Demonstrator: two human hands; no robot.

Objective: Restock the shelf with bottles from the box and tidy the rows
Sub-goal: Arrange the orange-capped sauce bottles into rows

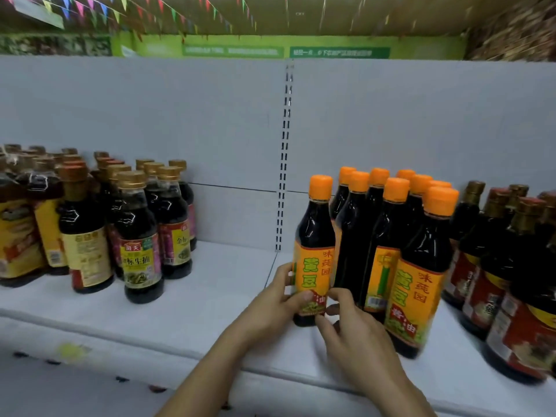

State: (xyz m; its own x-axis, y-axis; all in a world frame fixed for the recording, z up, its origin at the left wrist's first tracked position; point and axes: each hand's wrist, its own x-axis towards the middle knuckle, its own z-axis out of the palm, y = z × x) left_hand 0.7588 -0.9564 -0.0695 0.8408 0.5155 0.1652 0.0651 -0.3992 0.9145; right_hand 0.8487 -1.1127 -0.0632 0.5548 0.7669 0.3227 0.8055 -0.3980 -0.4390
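Gripping the orange-capped soy sauce bottle (314, 251) low on its label, the left hand (276, 299) wraps the left side with its thumb across the front. The right hand (352, 326) pinches the lower right edge, probably to square the label outward. The bottle stands upright on the white shelf (210, 296) — just left of its matching row (394, 236), extending it.

Orange-capped dark bottle (315, 236), orange-yellow label; white shelf (192, 299).
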